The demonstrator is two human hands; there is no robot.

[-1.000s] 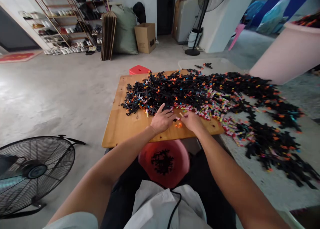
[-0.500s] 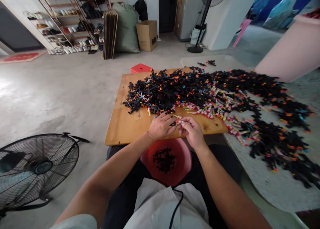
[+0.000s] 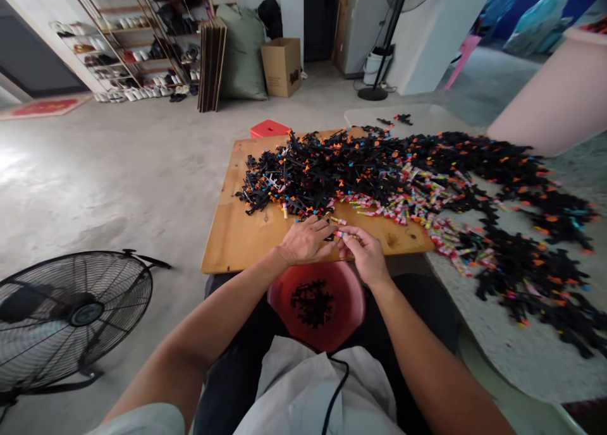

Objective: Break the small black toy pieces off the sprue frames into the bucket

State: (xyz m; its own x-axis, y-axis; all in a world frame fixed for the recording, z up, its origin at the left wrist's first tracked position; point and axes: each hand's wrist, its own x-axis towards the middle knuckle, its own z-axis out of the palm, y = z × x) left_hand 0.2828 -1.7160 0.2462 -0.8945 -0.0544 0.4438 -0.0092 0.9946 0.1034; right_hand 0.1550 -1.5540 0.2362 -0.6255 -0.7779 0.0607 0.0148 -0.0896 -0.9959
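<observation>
My left hand (image 3: 307,241) is closed at the near edge of the wooden board, on a small black plastic piece (image 3: 329,237) that looks like one of the toy guns; most of it is hidden by the fingers. Close beside it, my right hand (image 3: 366,253) pinches a small pink-and-white printed tube (image 3: 340,234) against that black piece. Just beyond the fingers another little tube (image 3: 338,220) lies on the board. A large heap of black toy guns (image 3: 332,169) with orange and blue tips spreads behind the hands, with many printed tubes (image 3: 422,198) at its front right.
The wooden board (image 3: 246,239) lies over my lap, beside a grey stone-like table (image 3: 526,359). Below the hands, a red basin (image 3: 353,302) holds black pieces. A floor fan (image 3: 85,315) stands left, a red stool (image 3: 269,128) behind the board, and a pink bin (image 3: 545,100) at right.
The view has shifted slightly. Both hands stay together in nearly the same place, and the tube in my right hand sits at a slightly different angle.
</observation>
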